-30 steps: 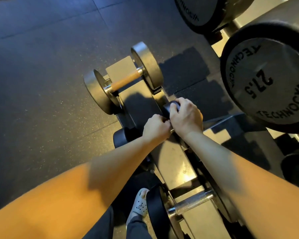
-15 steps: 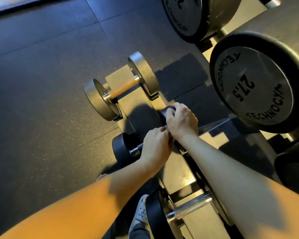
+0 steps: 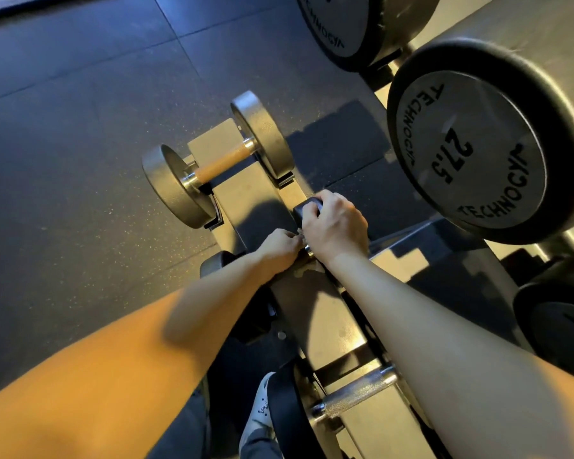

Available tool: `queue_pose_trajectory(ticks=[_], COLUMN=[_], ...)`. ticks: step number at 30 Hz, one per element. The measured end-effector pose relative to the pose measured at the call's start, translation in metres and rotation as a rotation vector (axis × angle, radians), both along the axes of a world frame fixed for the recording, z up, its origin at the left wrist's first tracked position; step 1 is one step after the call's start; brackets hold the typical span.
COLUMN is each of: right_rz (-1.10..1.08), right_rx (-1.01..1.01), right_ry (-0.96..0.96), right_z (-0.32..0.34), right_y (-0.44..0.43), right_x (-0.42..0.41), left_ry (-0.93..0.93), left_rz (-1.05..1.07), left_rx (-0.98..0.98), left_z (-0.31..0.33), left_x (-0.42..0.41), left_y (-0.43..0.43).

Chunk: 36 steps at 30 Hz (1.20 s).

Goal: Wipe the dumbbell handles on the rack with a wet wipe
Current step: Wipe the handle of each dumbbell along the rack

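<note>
Two bare forearms fill the lower part of the frame, the left forearm (image 3: 140,352) from the lower left corner and the right forearm (image 3: 451,352) from the lower right, each bare to the wrist and ending in a bare grip, the left grip (image 3: 279,248) and the right grip (image 3: 335,223). At the bottom centre show dark grey trousers (image 3: 193,425) and a pale, clog-like shoe (image 3: 260,409) with small holes in its upper.

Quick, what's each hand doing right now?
Left hand: closed round the handle of the middle dumbbell.
Right hand: closed on that dumbbell's black end.
</note>
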State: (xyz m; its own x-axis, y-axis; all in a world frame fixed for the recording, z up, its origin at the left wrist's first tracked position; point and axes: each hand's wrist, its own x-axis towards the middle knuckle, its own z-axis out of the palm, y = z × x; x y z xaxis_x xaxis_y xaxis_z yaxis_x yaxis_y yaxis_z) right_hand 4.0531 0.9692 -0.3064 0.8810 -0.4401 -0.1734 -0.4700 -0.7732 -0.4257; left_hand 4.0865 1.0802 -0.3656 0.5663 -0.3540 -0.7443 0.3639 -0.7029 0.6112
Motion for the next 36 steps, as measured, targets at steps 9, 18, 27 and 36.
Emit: queue_pose_trajectory(ticks=[9, 18, 27, 36], right_rz=[-0.004, -0.003, -0.024, -0.021], right_rx=[-0.020, -0.075, -0.033, -0.057], right_ry=[-0.003, -0.038, -0.040, -0.055], right_z=[0.001, -0.006, -0.004, -0.007], right_y=[0.002, 0.002, 0.001, 0.001], right_x=[-0.001, -0.001, -0.002, -0.002], left_ry=[-0.931, -0.693, -0.661, -0.372], left_rz=[-0.538, -0.344, -1.008, -0.334], left_rx=[0.159, 0.069, 0.608, 0.334], left_z=[0.019, 0.028, 0.054, 0.044], left_x=[-0.041, -0.037, -0.023, -0.013], left_y=[0.038, 0.019, 0.059, 0.032])
